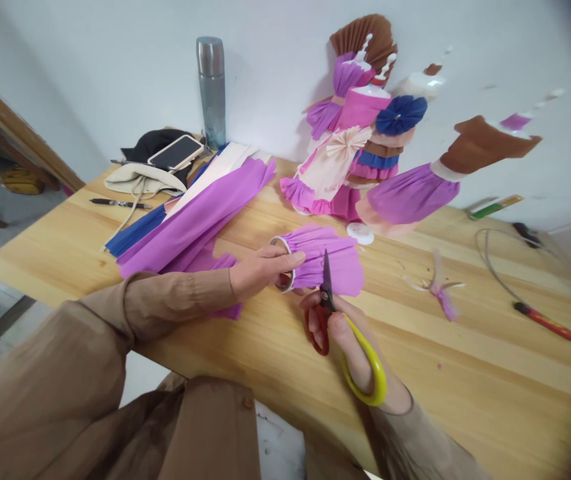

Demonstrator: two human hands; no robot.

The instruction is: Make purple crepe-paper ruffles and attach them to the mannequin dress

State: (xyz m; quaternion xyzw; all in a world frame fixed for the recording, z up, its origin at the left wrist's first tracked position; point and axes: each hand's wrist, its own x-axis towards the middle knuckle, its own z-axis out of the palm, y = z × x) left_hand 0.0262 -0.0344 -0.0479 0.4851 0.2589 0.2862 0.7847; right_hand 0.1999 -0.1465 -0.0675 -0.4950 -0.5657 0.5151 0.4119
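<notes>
My left hand (260, 268) pinches a gathered purple crepe paper skirt (341, 257) near its narrow end, where a white ring (285, 243) shows. Fingers of that hand reach inside the ring. In my right hand (350, 347) is a pair of scissors (327, 297) with a yellow and a red handle, my thumb through the yellow loop. Its dark blades lie over the near side of the purple paper and point away from me. Whether they bite into the paper I cannot tell.
Folded purple crepe paper (190, 223) lies at left, near a pen (120, 203), a phone (176, 153) and a flask (211, 93). Paper-dressed figures (335, 160) stand along the wall. A glue gun or soldering tool with a red handle (548, 322), its cable and paper scraps (442, 293) lie right.
</notes>
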